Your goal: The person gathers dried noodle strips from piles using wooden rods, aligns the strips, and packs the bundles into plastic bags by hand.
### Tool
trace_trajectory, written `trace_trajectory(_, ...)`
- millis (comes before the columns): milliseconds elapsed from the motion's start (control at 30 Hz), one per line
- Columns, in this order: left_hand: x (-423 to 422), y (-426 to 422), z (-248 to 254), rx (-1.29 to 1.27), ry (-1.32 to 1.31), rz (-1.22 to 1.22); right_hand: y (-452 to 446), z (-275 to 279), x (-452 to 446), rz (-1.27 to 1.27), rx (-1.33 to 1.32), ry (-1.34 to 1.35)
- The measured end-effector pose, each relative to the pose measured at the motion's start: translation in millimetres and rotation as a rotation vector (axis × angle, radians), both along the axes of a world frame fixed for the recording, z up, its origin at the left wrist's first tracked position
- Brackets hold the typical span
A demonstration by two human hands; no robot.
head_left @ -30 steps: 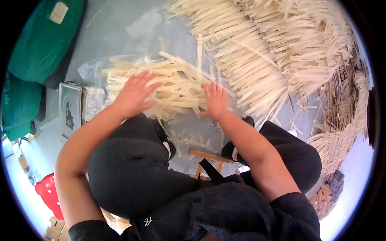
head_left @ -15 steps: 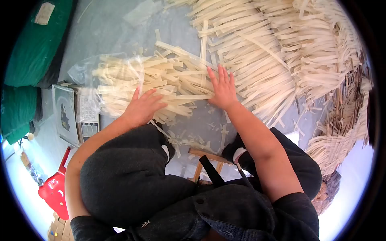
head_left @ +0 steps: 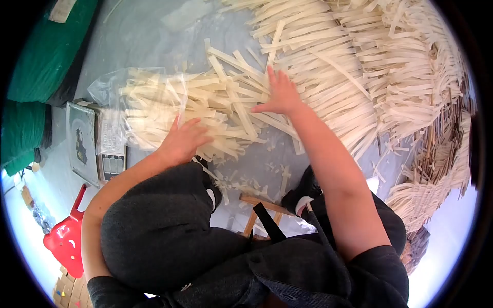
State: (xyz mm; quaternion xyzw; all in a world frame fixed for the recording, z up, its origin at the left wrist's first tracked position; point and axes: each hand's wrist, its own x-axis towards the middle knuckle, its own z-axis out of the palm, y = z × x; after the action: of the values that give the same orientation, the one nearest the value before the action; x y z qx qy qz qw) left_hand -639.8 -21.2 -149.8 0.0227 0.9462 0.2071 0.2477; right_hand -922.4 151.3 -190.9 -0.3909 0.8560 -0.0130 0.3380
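PALE STRIPS (head_left: 199,86) BY BOTH HANDS

Strips on floor (head_left: 138,38), L part in clear bag (head_left: 107,88). Your L hand (head_left: 186,140) is at their near edge, fingers loosely spread. Your R hand (head_left: 282,97) is over their R end, thumb wide of fingers; can't tell if touching.

The loose strips (head_left: 237,105) in the middle are looking matt, dry and papery, and the heap of strips (head_left: 328,66) at right is showing the same dull finish. The bag (head_left: 105,84) at left is shining like clear, creased plastic. The scale plate (head_left: 88,126) beside it is resembling scuffed metal. At near left, the red object (head_left: 67,244) is gleaming like smooth plastic. The trousers (head_left: 159,215) are showing matt cloth, the wooden frame (head_left: 250,223) is showing its grain-coloured surface, and the floor (head_left: 149,41) is looking smooth.
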Motion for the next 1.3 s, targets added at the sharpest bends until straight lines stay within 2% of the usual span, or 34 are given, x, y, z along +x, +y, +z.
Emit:
trace_trajectory(67,-0.5,0.3,-1.8,0.002,0.004,0.004,-18.5,-3.0,30.3,-0.022,0.075,0.034)
trace_trajectory(133,-0.5,0.2,-1.6,0.003,0.001,0.011,-23.0,-6.7,60.5,0.031,0.169,0.241)
trace_trajectory(267,2.0,-0.2,-4.2,0.023,0.048,0.017,-14.4,-18.8,59.9,0.047,0.151,0.244)
trace_trajectory(467,1.8,-0.1,-8.4,0.016,0.038,0.033,-0.5,-42.7,29.0,-0.12,0.13,0.274)
trace_trajectory(533,4.6,-0.2,-6.6,0.01,0.023,0.043,-4.0,-26.0,14.2,-0.254,0.135,0.17)
trace_trajectory(633,5.3,0.4,-5.7,0.026,0.035,0.036,5.5,-5.9,-12.7,-0.354,0.089,0.194)
trace_trajectory(767,-1.2,-5.4,1.3,0.034,-0.037,0.03,34.4,33.6,-27.1,-0.335,-0.07,0.083)
trace_trajectory(867,-20.0,-4.7,29.0,0.033,-0.17,0.06,58.3,58.9,-16.5,-0.444,-0.191,-0.016)
trace_trajectory(933,-41.3,-3.4,58.5,-0.011,-0.242,0.096,58.1,83.3,-2.2,-0.589,-0.459,-0.25)
trace_trajectory(1033,-64.8,3.3,83.7,0.064,-0.306,0.224,41.5,108.3,28.2,-0.632,-0.526,-0.235)
trace_trajectory(1100,-72.7,7.2,81.6,0.657,0.047,0.439,23.7,119.6,52.0,-0.519,-0.491,-0.096)
trace_trajectory(1133,-81.2,11.3,82.7,0.644,0.053,0.438,10.0,134.0,64.7,-0.408,-0.337,-0.053)
trace_trajectory(1167,-92.9,17.0,83.6,0.988,-0.115,0.629,-2.4,145.1,76.9,-0.298,-0.184,-0.009)
trace_trajectory(1200,-101.6,21.5,84.7,1.332,-0.291,0.816,-8.4,140.8,90.1,-0.296,-0.197,-0.009)
trace_trajectory(1233,-103.9,27.5,86.1,1.325,-0.287,0.817,-10.6,131.6,103.5,-0.19,-0.283,0.057)
trace_trajectory(1267,-103.3,35.3,87.9,1.38,-0.142,0.939,-10.5,127.3,110.9,-0.084,-0.366,0.126)
trace_trajectory(1300,-103.8,38.6,90.4,1.43,0.012,1.058,-9.7,130.8,110.5,-0.081,-0.372,0.129)
